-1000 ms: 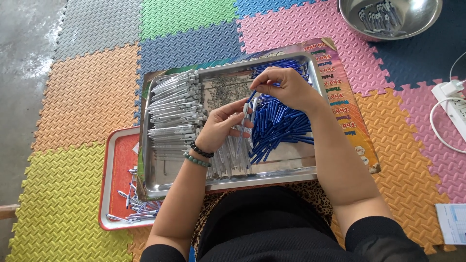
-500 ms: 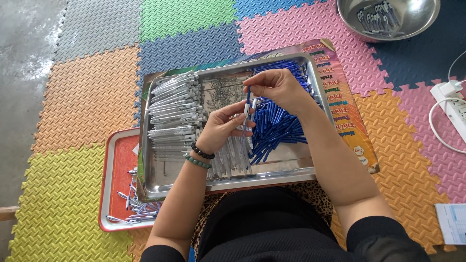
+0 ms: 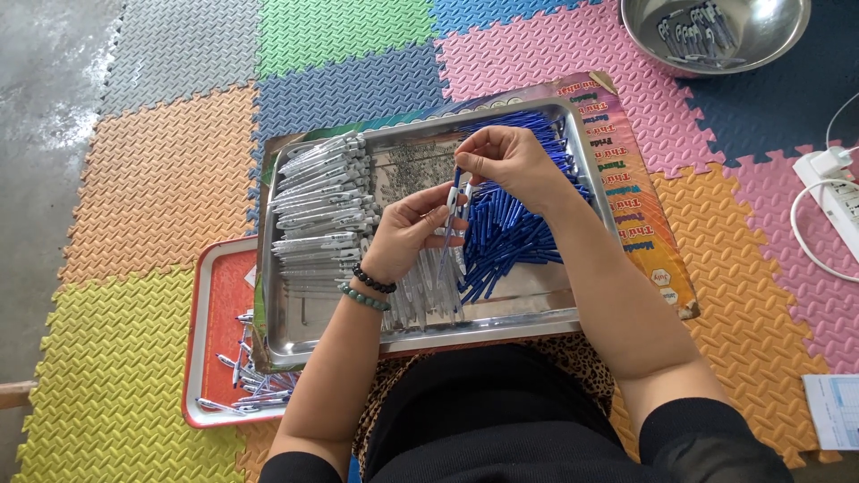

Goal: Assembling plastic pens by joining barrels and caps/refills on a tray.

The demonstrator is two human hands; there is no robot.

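Two hands are held together over a steel tray (image 3: 295, 349). A clear pen barrel (image 3: 454, 199) is pinched upright in the closed fingers of the left hand (image 3: 407, 234), while a thin blue refill (image 3: 455, 183) is gripped by the right hand (image 3: 506, 161) at the barrel's top. A pile of blue refills (image 3: 510, 234) lies just beside them in the tray, and rows of clear barrels (image 3: 322, 210) are stacked on the tray's left. A red tray (image 3: 215, 304) is seen underneath.
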